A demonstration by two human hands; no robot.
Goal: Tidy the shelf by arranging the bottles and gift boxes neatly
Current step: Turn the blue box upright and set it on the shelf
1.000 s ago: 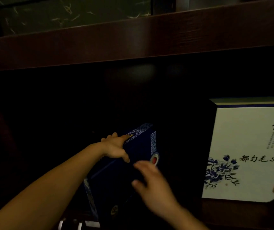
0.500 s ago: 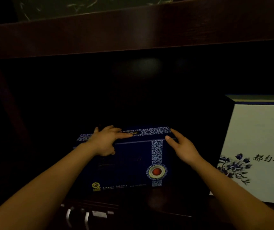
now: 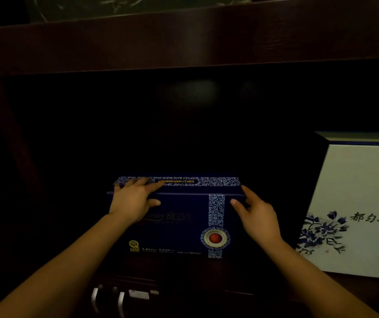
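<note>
A dark blue gift box [image 3: 179, 228] with a patterned band and a red round seal stands upright on the dark wooden shelf [image 3: 275, 292], facing me. My left hand [image 3: 133, 200] grips its upper left corner, fingers over the top edge. My right hand [image 3: 257, 214] holds its upper right edge, thumb on the front. A white gift box [image 3: 358, 203] with blue flowers and black characters stands to the right, apart from the blue one.
The shelf board above [image 3: 184, 35] runs across the top of the view. A dark upright post [image 3: 11, 134] bounds the compartment on the left. Metal handles [image 3: 108, 299] show below the shelf edge. The back of the compartment is in deep shadow.
The blue box has gone from tilted and edge-on to upright and square to me. My right hand moved from its front to its upper right edge.
</note>
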